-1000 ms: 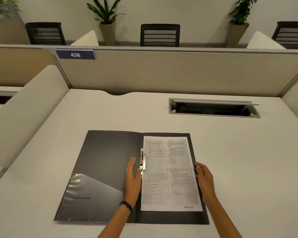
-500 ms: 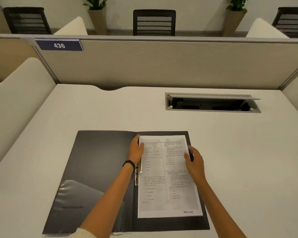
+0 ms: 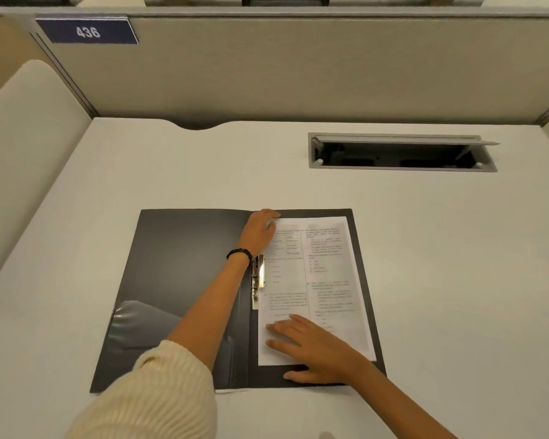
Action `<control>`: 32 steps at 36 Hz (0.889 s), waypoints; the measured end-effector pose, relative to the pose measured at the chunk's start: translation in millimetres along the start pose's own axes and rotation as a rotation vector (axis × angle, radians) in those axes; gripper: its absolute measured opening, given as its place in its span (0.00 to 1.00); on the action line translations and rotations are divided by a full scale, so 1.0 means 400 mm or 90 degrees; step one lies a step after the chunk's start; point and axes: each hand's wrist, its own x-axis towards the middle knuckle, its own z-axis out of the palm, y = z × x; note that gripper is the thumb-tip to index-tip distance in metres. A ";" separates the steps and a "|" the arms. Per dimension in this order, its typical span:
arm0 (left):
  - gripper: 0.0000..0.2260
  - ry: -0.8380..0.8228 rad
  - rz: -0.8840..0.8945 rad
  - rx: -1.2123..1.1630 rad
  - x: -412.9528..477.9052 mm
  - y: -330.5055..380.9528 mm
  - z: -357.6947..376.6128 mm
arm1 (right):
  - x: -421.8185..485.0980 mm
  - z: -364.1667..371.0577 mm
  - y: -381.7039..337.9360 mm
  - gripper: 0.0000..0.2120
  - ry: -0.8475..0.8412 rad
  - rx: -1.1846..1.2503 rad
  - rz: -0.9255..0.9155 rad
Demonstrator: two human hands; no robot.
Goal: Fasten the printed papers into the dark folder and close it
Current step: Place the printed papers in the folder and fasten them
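Note:
The dark folder (image 3: pixel 178 267) lies open flat on the desk, with a clear pocket at its lower left. The printed papers (image 3: pixel 327 280) rest on its right half. A metal clip (image 3: pixel 259 277) runs along the spine, over the papers' left edge. My left hand (image 3: pixel 260 231) lies at the papers' top left corner, fingers resting on the sheet. My right hand (image 3: pixel 314 346) presses flat on the papers' lower part, fingers spread and pointing left. Neither hand grips anything.
The white desk (image 3: pixel 441 280) has an open cable hatch (image 3: pixel 400 152) at the back right. A beige partition (image 3: pixel 298 68) with a blue sign "436" (image 3: pixel 88 31) closes the back. A padded divider (image 3: pixel 23 147) stands on the left.
My left hand slid up along the spine to the papers' top left corner. My right hand moved from the papers' right edge down onto their lower part. The view tilted down.

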 end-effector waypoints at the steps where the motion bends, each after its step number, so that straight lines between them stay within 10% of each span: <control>1: 0.14 0.003 0.002 -0.005 0.001 0.000 0.000 | 0.004 0.002 0.000 0.27 -0.001 -0.013 -0.014; 18: 0.13 0.003 -0.019 -0.045 -0.012 0.008 -0.007 | 0.021 0.005 0.016 0.27 0.002 0.001 0.017; 32: 0.10 0.180 -0.055 -0.099 -0.107 -0.006 -0.022 | -0.030 -0.036 0.094 0.21 0.292 0.180 0.295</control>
